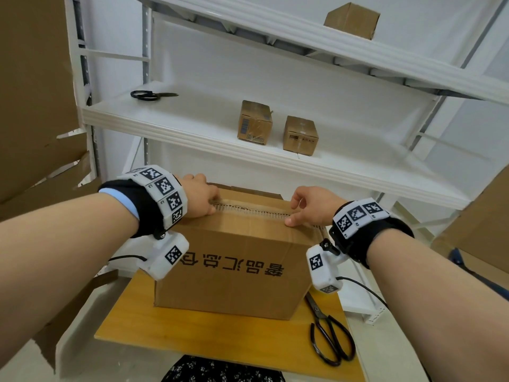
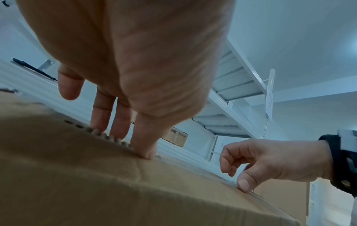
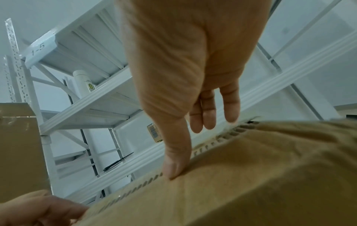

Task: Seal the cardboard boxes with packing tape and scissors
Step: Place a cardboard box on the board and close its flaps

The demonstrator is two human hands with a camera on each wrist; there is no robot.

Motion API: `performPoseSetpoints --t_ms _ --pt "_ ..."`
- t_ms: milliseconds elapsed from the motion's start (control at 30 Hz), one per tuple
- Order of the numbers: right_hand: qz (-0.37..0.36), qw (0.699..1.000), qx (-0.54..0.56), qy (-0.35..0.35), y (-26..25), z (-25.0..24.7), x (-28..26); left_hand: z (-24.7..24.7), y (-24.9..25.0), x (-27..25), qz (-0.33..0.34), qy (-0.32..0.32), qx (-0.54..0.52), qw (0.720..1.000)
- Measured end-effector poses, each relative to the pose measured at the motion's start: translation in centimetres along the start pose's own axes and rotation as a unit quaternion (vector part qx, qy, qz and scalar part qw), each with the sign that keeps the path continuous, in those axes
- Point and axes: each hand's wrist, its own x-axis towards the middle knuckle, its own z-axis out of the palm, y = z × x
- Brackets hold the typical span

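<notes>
1. Large cardboard box [image 1: 234, 271] standing on a wooden surface [image 1: 192, 334], printed side toward the camera, top flaps folded down with a ragged corrugated edge running along the seam.
2. Left hand [image 1: 199, 198] resting on the left end of the box top, thumb [image 2: 146, 146] pressing the flap by the seam, fingers [image 2: 102, 116] straight and reaching over the far side of the edge; holding nothing.
3. Right hand [image 1: 314, 206] at the right end of the same seam, thumb [image 3: 173, 165] pressed down on the cardboard, the other fingers [image 3: 230, 107] loosely bent above the flap and clear of it; nothing pinched.
4. Black scissors [image 1: 330, 337] lying flat on the surface just right of the box, blades pointing toward it, handles nearest the camera.
5. Second pair of scissors [image 1: 151, 95] lying on the white shelf [image 1: 165, 125] behind the box, toward its left end.
6. Two small cardboard boxes [image 1: 254, 122] [image 1: 300, 135] standing side by side on that shelf, near each other but apart, each with a barcode label.
7. Another small box [image 1: 352, 20] on the shelf above.
8. Packing tape roll not identifiable in any of the three views.
9. White bottle [image 3: 84, 82] seen from the right wrist view on a neighbouring rack.
</notes>
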Motion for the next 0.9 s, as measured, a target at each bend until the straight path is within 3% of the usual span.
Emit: performPoseSetpoints --t_ms 367,467,767,900 --pt "0.019 0.992 -0.085 -0.096 0.7 1.8 0.5 0.4 0.2 0.3 0.015 0.002 0.01 1.0" --pt "0.017 0.991 -0.094 -0.097 0.6 2.0 0.6 0.9 0.7 0.8 0.03 -0.007 0.039 0.999" --pt "0.009 0.992 -0.088 -0.095 1.3 2.3 0.9 1.7 4.5 1.8 0.118 0.014 -0.002 0.993" --pt "0.011 0.992 -0.084 -0.097 1.6 2.4 1.1 2.2 6.6 1.9 0.139 -0.023 -0.007 0.99"
